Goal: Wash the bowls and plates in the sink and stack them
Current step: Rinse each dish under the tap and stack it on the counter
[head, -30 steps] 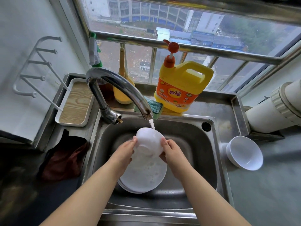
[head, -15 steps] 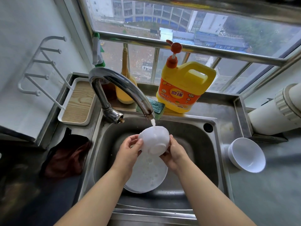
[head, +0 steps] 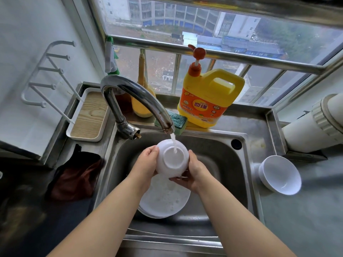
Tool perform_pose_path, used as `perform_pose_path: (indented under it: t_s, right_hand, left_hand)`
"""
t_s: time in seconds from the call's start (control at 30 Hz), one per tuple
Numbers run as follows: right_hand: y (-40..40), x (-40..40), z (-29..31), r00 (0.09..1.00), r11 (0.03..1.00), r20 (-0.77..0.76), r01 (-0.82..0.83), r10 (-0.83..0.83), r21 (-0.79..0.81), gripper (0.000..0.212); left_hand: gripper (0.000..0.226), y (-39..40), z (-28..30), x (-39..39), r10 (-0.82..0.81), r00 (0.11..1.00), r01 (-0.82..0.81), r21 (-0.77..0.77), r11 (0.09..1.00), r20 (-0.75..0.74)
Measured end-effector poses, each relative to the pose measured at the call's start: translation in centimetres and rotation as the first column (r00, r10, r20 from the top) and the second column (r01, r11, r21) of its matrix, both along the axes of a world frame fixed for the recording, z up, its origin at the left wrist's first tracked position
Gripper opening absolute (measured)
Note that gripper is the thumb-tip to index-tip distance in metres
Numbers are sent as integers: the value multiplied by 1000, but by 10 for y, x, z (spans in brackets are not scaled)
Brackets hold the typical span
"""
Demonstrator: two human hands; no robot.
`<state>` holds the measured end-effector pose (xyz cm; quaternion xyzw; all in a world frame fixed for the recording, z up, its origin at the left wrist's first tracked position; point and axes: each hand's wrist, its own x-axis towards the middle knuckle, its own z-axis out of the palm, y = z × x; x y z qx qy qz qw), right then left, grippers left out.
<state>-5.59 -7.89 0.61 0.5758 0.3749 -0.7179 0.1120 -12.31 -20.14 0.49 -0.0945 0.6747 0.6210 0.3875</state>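
Note:
A white bowl (head: 172, 158) is upside down over the steel sink (head: 219, 164), its base turned up toward me. Water from the curved tap (head: 138, 98) falls onto that base. My left hand (head: 145, 165) grips the bowl's left side and my right hand (head: 194, 172) grips its right and lower side. Below the bowl, soapy white plates (head: 164, 200) lie stacked on the sink floor. A second white bowl (head: 280, 175) stands on the counter to the right of the sink, tilted.
A yellow detergent jug (head: 206, 101) with a red pump and a green sponge (head: 176, 120) stand behind the sink. A wooden tray (head: 89, 115) and a dark red cloth (head: 76, 178) lie to the left. A white pipe (head: 313, 125) runs at the right.
Both hands have turned the bowl so its base faces up under the water stream; earlier the water hit its side. The bowl has risen slightly toward the tap.

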Motion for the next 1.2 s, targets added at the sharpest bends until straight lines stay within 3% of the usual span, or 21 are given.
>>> perform_pose_path:
  t_s: [0.17,0.4,0.6,0.7,0.8,0.9,1.03,1.13,1.2]
  right_hand:
    - [6,1,-2,994,996,100,-55,47,76,51]
    - [10,3,-8,974,982,-132,179,-185,-58,43]
    - [14,9,-16,948,972,-215,223,-234,-78,40]
    - [12,14,-11,946,984,-272,177,-176,-22,35]
    - [7,21,-6,952,986,-298,-26,76,167,42]
    - [-1,26,-1,901,893,-249,-248,355,376,34]
    - [-15,29,-2,793,759,-242,-373,559,533,30]
    - [-22,33,0,672,495,-40,-503,740,708,29]
    - [-23,38,-1,561,312,24,-494,827,811,19]
  left_hand:
    - [30,3,3,2,-10,991,12,-14,1000,135]
    - [27,11,2,11,-20,989,14,46,999,147]
    - [20,10,6,12,-50,992,36,121,992,112]
    - [21,4,4,10,-22,988,6,106,994,156]
    - [29,-5,-2,10,-23,977,13,49,999,210]
    - [25,-7,-1,16,-19,963,12,28,1000,268]
    - [33,-5,-3,22,-63,966,62,14,998,250]
    - [33,-3,0,21,-54,963,33,82,996,263]
    - [34,-1,1,20,-63,968,43,85,995,243]
